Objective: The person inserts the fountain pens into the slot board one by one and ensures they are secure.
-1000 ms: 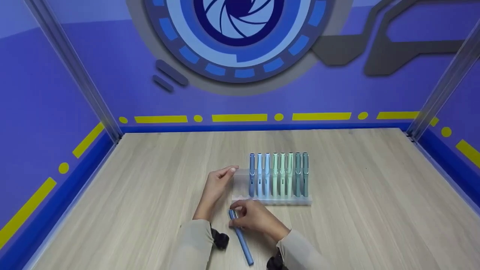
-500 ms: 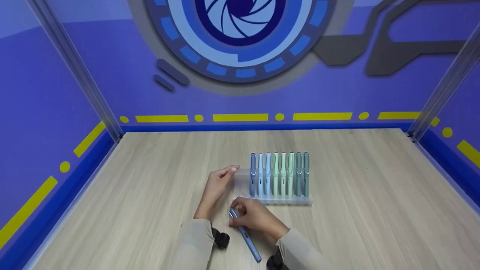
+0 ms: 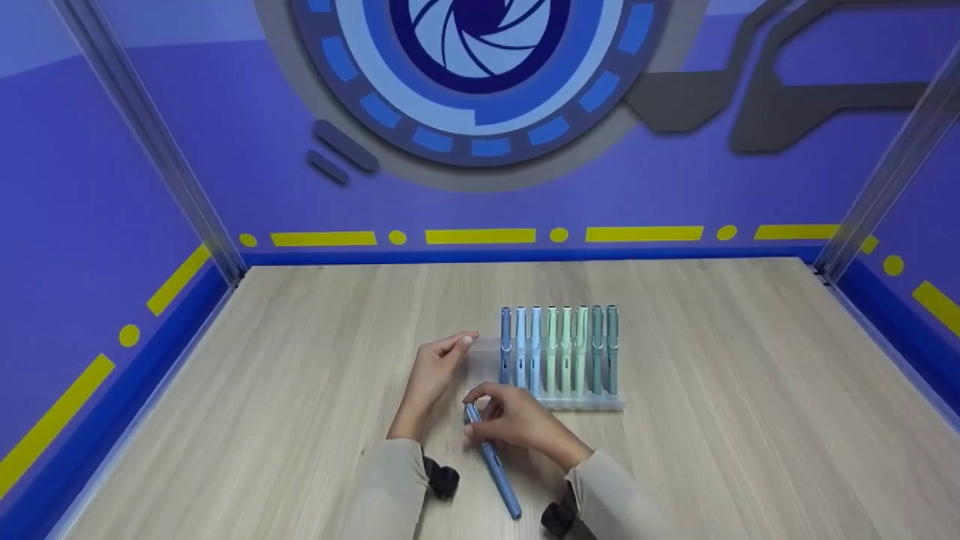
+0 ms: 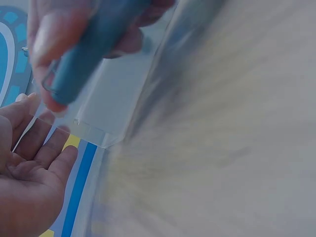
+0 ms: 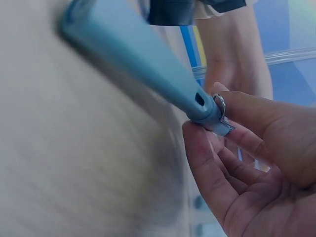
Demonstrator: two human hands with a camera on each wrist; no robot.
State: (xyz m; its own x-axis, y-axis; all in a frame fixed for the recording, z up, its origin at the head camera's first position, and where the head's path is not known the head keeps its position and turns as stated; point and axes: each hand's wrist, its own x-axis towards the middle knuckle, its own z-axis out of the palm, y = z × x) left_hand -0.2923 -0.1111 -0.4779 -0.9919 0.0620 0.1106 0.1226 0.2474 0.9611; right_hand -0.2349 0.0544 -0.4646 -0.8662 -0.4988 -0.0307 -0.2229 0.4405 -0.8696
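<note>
A blue capped pen slants in front of the rack, its clip end pinched between the thumb and fingers of my right hand. In the right wrist view the wire clip and small oval window of the pen are visible. My left hand pinches the upper left corner of a clear plastic pen rack. Upright in that rack stand one darker blue pen, two light blue pens, three pale green pens and two dark green pens.
The rack stands on a pale wood table. Purple-blue printed panels enclose the back and both sides, with metal posts at the corners. Bare slots lie at the rack's left end.
The pen has turned so its window shows, and its lower end has swung right. My right hand has lifted it slightly toward the rack. My left hand stays in place.
</note>
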